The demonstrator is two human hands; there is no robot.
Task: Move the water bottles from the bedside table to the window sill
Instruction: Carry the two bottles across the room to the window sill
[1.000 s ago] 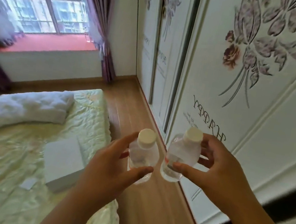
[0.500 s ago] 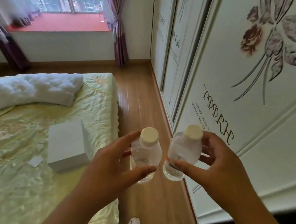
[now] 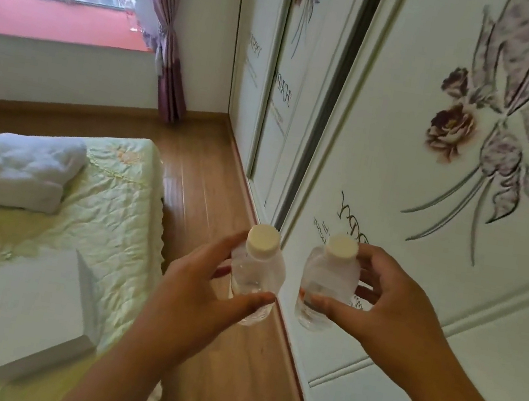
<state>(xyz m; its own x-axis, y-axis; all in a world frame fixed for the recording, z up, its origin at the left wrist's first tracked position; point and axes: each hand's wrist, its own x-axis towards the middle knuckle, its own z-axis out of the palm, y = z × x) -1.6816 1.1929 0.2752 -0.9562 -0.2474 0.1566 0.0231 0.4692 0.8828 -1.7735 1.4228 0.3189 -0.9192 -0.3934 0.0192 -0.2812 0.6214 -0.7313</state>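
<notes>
Both bare forearms reach forward, held at chest height. The left hand (image 3: 203,291) curls, thumb forward and fingers behind, closed around something. The right hand (image 3: 387,310) mirrors it, thumb low, fingers spread and gripping.

"HAPPY" on far wardrobe door (image 3: 282,92) (small print illegible)

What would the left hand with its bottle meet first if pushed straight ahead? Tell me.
Judging loosely, the left hand points up the wooden floor between bed and wardrobe. That strip looks free up to the wall below the window sill; depth is unclear.
</notes>
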